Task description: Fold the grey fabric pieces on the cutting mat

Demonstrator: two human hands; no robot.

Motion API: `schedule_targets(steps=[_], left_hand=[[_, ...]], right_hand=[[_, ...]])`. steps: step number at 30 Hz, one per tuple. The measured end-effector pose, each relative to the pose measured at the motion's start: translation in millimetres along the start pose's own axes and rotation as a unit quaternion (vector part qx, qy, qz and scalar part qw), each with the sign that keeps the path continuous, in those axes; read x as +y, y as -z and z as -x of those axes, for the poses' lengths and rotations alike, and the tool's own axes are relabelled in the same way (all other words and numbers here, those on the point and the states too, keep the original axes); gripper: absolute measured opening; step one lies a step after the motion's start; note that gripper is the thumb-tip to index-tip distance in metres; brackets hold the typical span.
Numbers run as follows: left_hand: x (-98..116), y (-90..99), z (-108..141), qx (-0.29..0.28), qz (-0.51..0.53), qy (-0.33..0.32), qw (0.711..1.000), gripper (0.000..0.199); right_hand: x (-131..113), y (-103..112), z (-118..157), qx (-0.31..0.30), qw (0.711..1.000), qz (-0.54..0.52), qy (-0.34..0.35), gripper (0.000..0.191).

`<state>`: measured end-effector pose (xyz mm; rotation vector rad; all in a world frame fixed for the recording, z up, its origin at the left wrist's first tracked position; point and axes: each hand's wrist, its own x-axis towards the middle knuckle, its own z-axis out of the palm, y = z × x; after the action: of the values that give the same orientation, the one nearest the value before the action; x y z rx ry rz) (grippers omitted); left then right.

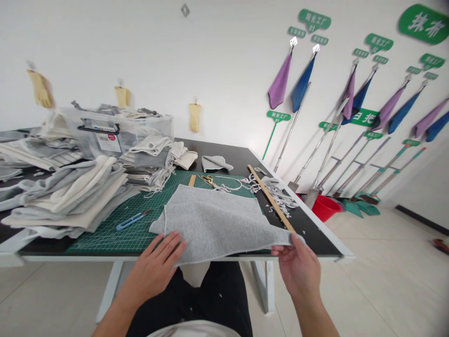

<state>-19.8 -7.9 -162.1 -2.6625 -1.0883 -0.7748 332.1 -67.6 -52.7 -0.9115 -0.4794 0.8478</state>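
Observation:
A piece of light grey knit fabric (213, 220) with a pale stitched edge is spread at the front of the table, its near edge hanging slightly over. My left hand (157, 262) rests on its near left part, fingers stretched out; its thumb is hidden. At the right, my right hand (300, 264) pinches the fabric's near right corner between thumb and fingers, pulling it out to a point. Beneath the fabric lies a green cutting mat (115, 210). Left of the fabric is a blue-handled cutter (133, 220). Behind it sit gold-handled scissors (209, 181).
Stacks of grey and cream fabric (70, 196) fill the left side beside a clear plastic bin (101, 135). A wooden ruler (270, 196) and fabric scraps (280, 189) lie right. A folded grey piece (215, 163) sits behind. A red bucket (324, 208) stands on the floor.

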Motion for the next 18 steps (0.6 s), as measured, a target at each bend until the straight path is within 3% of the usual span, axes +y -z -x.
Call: schedule_targets(steps=[4, 9, 12, 15, 18], left_hand=[[-2, -6.2, 8, 0.047, 0.058, 0.0, 0.997, 0.056], [2, 5.2, 12, 0.197, 0.081, 0.018, 0.977, 0.057], [6, 18.1, 10, 0.278, 0.085, 0.034, 0.956, 0.052], [12, 30.4, 8, 0.333, 0.083, 0.062, 0.937, 0.04], [18, 39.6, 8, 0.357, 0.094, 0.123, 0.921, 0.034]], right_hand=[[-4, 1, 3, -0.005, 1.0, 0.005, -0.002, 0.03], [1, 7, 3, 0.0, 0.999, 0.021, 0.027, 0.023], [9, 18, 2, 0.053, 0.993, 0.072, 0.07, 0.026], [12, 29, 1, 0.108, 0.951, 0.199, 0.212, 0.027], [9, 32, 6, 0.136, 0.864, 0.297, 0.382, 0.022]])
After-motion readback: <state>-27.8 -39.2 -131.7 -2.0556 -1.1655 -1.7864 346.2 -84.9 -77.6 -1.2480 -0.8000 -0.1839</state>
